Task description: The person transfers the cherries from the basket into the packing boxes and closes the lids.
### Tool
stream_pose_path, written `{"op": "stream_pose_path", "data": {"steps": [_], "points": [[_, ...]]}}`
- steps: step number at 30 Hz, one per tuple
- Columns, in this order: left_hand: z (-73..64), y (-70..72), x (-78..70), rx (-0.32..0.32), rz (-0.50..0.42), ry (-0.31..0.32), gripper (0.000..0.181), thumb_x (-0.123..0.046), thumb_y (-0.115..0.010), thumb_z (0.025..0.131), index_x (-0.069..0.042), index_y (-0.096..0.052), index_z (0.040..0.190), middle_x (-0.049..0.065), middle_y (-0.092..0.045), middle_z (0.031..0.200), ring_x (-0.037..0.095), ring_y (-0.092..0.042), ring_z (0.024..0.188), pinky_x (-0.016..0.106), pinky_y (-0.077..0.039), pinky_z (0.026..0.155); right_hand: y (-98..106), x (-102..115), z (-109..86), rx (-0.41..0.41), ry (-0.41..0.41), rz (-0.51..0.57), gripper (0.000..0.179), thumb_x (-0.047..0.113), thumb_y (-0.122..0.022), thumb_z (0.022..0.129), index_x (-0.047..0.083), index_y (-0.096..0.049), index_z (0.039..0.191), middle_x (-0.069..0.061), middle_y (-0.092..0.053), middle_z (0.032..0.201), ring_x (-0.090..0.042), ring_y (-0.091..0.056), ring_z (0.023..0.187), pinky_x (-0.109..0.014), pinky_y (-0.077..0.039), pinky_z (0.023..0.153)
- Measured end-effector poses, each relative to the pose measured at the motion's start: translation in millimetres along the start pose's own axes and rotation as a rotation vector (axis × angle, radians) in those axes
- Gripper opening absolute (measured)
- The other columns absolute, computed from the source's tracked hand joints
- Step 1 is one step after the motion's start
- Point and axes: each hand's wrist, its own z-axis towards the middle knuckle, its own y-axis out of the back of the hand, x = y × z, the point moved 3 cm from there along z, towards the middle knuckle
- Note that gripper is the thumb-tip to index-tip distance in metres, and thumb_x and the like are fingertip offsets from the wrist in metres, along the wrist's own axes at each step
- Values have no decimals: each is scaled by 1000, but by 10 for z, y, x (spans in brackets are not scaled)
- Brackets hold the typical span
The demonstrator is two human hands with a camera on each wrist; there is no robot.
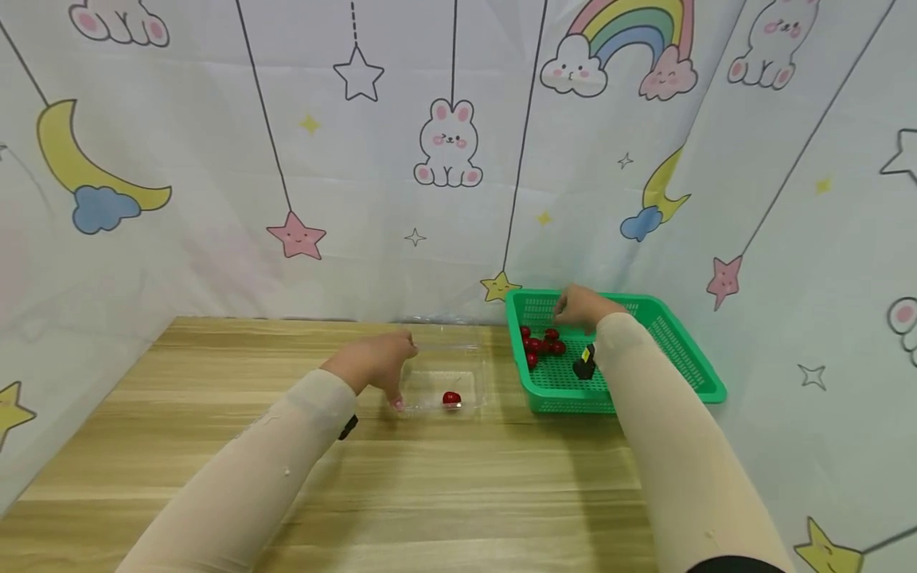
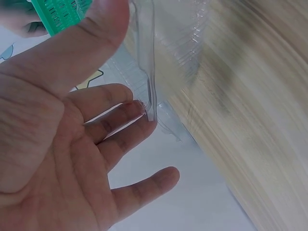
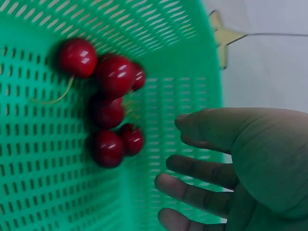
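Observation:
A clear plastic box [image 1: 470, 358] with its lid raised at the back sits mid-table, holding a red cherry [image 1: 451, 398] near its front. My left hand [image 1: 374, 362] grips the box's left side, thumb toward the front corner and fingers toward the back. In the left wrist view, the fingertips [image 2: 150, 126] meet the transparent rim [image 2: 146, 62]. To the right stands a green basket [image 1: 691, 362] with several cherries [image 3: 114, 75] clustered at its left end. Over the basket's back part is my right hand [image 1: 582, 307], its fingers extended beside the cherries and nothing between them.
The wood-grain table [image 1: 458, 493] runs back to a white curtain [image 1: 372, 191] printed with rabbits, stars and moons. A small black object [image 1: 585, 364] with a yellow mark shows at my right wrist. The basket's raised walls surround the cherries.

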Motion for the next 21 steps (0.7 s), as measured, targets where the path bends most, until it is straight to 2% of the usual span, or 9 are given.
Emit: {"op": "stream_pose_path", "data": {"steps": [2,4,7,10,12,18,19,21], "points": [[2,7,-10,1,12,1,111,-33,-107,78,-4,-51,170,20,-47,175,41,-52,160,61,-50,129,-39,-68,48,35,-17,10,24,17,-68,111,-2,-81,120,-23,-75,131,-36,-75,108,-49,-69,82],[-2,13,-20,-1,20,1,112,-33,-107,78,-3,-52,170,21,-48,174,42,-52,160,61,-49,129,-85,-120,86,63,-21,0,19,14,-69,110,1,-82,107,-13,-76,114,-31,-76,99,-45,-67,79],[-13,19,-28,-2,24,4,111,-33,-107,78,-3,-52,169,22,-48,174,42,-52,160,61,-49,130,-167,-165,134,109,-21,-15,23,13,-73,109,5,-77,88,-4,-73,92,-26,-77,89,-40,-64,80],[-18,15,-28,-3,28,4,111,-33,-107,78,-3,-52,170,22,-48,174,42,-52,160,60,-48,130,-242,-203,176,130,-41,-27,29,14,-76,107,10,-73,79,0,-70,81,-24,-79,86,-38,-63,78],[-23,12,-30,0,27,3,110,-32,-106,79,-3,-51,170,22,-46,176,43,-50,161,60,-48,130,-285,-222,201,143,-58,-27,33,15,-78,107,13,-70,75,0,-69,79,-24,-80,87,-39,-62,77],[-42,12,-37,4,10,10,107,-30,-105,81,-4,-51,170,21,-42,179,44,-47,164,60,-48,131,-348,-232,242,130,-102,-28,36,15,-79,107,18,-70,72,-4,-78,97,-25,-83,90,-40,-61,76],[-44,11,-38,4,12,10,107,-29,-105,81,-4,-51,170,21,-42,180,43,-47,164,60,-48,131,-344,-226,237,130,-101,-31,35,14,-78,107,18,-71,73,-5,-79,97,-24,-83,90,-40,-61,75],[-50,15,-41,5,16,13,107,-29,-105,82,-4,-51,170,22,-41,180,44,-46,165,61,-47,131,-333,-205,214,130,-95,-43,37,13,-77,107,18,-69,71,-4,-77,86,-22,-80,84,-38,-59,73]]}}
